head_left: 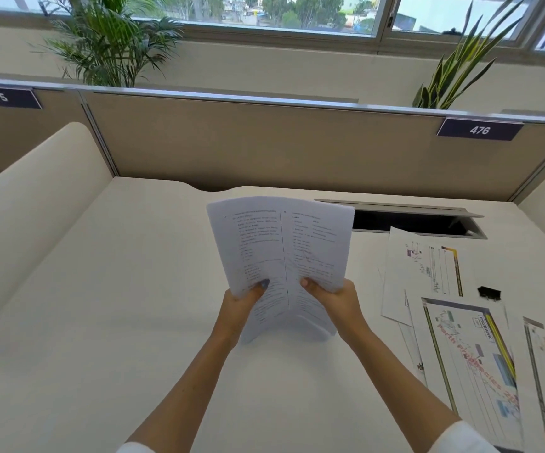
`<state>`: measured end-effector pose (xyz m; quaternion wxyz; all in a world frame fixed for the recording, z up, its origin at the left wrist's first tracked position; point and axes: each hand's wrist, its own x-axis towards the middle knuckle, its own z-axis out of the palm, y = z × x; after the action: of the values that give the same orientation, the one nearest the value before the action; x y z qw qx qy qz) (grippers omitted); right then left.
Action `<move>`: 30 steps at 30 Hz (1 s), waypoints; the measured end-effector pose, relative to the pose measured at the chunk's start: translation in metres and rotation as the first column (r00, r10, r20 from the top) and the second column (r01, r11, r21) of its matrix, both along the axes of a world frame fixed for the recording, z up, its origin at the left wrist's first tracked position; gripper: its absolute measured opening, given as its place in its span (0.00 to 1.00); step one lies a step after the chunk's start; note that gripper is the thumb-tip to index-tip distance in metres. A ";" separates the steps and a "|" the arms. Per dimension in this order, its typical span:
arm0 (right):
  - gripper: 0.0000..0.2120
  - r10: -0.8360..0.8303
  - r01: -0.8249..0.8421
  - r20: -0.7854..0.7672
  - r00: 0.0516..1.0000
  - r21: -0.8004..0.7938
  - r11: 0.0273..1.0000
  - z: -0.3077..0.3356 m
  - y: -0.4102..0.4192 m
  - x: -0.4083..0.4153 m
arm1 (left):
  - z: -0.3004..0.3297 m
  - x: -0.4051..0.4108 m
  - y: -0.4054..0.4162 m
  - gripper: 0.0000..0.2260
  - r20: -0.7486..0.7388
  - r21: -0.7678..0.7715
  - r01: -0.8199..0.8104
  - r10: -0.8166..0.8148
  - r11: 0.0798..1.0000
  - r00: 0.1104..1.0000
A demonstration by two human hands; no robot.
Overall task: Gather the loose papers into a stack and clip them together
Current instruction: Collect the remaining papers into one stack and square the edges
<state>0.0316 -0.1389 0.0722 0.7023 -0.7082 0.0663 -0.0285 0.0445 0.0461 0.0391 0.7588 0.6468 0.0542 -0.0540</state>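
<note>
I hold a stack of white printed papers upright above the middle of the desk, its bottom edge resting on or just over the surface. My left hand grips its lower left edge, thumb on the front page. My right hand grips the lower right edge the same way. The stack bows a little along its middle. Several loose printed sheets with coloured charts lie spread on the desk to the right. A black binder clip lies on those sheets.
The cream desk is walled by a beige partition at the back and a curved divider on the left. An open cable slot sits behind the loose sheets. Plants stand beyond the partition.
</note>
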 end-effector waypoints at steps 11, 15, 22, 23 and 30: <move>0.10 -0.032 0.032 -0.009 0.999 0.012 0.999 -0.001 0.022 -0.007 | 0.012 -0.010 0.023 0.12 0.031 -0.028 -0.060 0.061 0.998 0.998; 0.08 -0.066 0.066 -0.005 0.998 -0.009 0.998 -0.003 0.030 -0.010 | 0.010 -0.013 0.026 0.11 0.024 0.020 -0.063 0.062 0.998 0.998; 0.11 -0.108 0.107 -0.027 0.994 -0.042 0.993 -0.004 0.025 -0.016 | 0.009 -0.014 0.032 0.08 0.022 0.085 -0.009 0.007 0.996 1.000; 0.13 -0.113 0.111 -0.032 0.993 -0.049 0.993 -0.005 0.023 -0.017 | 0.007 -0.014 0.032 0.09 0.014 0.091 0.001 -0.002 0.996 1.000; 0.16 -0.166 0.161 -0.041 0.985 -0.111 0.981 -0.012 -0.001 -0.022 | -0.002 -0.015 0.015 0.14 -0.015 0.151 0.055 -0.053 0.987 0.998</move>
<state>0.0092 -0.1397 0.0606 0.6566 -0.7377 0.1402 -0.0717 0.0297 0.0609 0.0372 0.7054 0.7036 0.0448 -0.0739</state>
